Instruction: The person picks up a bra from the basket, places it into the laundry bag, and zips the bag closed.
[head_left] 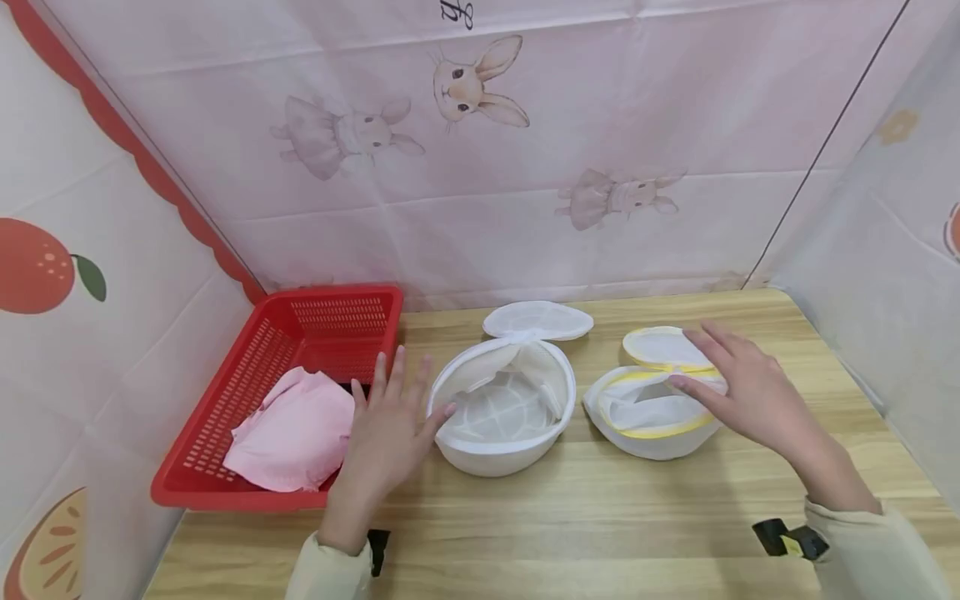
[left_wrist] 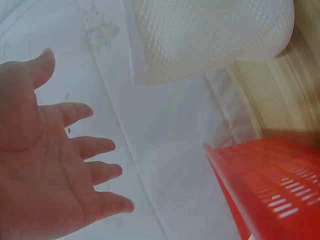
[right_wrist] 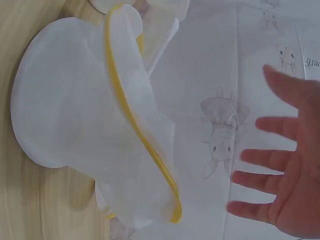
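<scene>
My left hand [head_left: 386,433] is held up with its fingers spread, between the red basket and the larger white mesh laundry bag [head_left: 491,458]. That bag stands on the table, its round lid [head_left: 536,320] flipped back and its mesh inside showing. On the right, my right hand [head_left: 750,387] hovers over the smaller white laundry bag [head_left: 656,446] with yellow trim, overlapping its edge in the head view. This bag also has its lid [head_left: 663,344] folded back. Both wrist views show each palm bare, fingers extended. A folded pink fabric garment [head_left: 292,433] lies in the basket, partly hidden by my left hand.
The red perforated plastic basket [head_left: 240,500] stands at the table's left side. Behind the wooden table [head_left: 570,533] rises a pink wall covering [head_left: 480,208] printed with rabbits. White coverings with fruit prints flank both sides.
</scene>
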